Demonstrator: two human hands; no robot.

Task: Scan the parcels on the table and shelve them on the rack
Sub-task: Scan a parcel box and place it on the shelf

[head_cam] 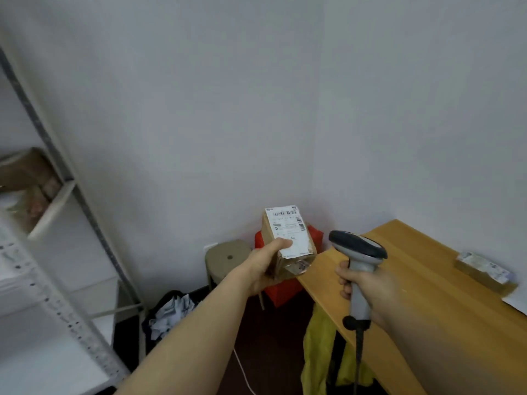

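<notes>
while l hand (264, 267) grips parcel (296, 260), label (288, 230) up, r hand (369, 289) grips scanner (358, 248)

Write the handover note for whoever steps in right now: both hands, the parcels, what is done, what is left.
Left hand: holds a small cardboard parcel in the air, label up, thumb on the label.
Right hand: grips the scanner by its handle, head turned toward that parcel.
A second parcel lies on the wooden table.
The rack stands on the left, with a brown box on a shelf.
Done: one parcel picked up; whether it is scanned cannot be told.
Left: scan and shelve it, then the second parcel.
</notes>
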